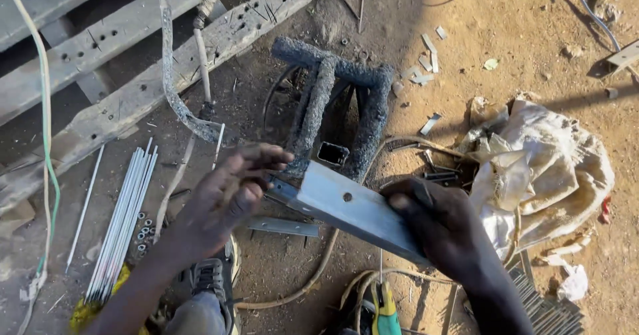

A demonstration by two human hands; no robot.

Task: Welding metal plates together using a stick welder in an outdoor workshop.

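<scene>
steel angle piece [349,208] is held above the dirt ground [519,49] near a welded frame [336,109]; right hand [436,225] is clamped on its lower end to steady it, left hand [229,192] fingers spread loose on the upper end.

Under you is bare sandy ground [532,49]. Lying directly on it you have a bundle of thin welding rods [123,225], grey perforated beams [100,42], a crusted dark metal frame [339,105], a crumpled pale sack [542,168], small metal offcuts [426,62] and loose nuts [143,232].
</scene>
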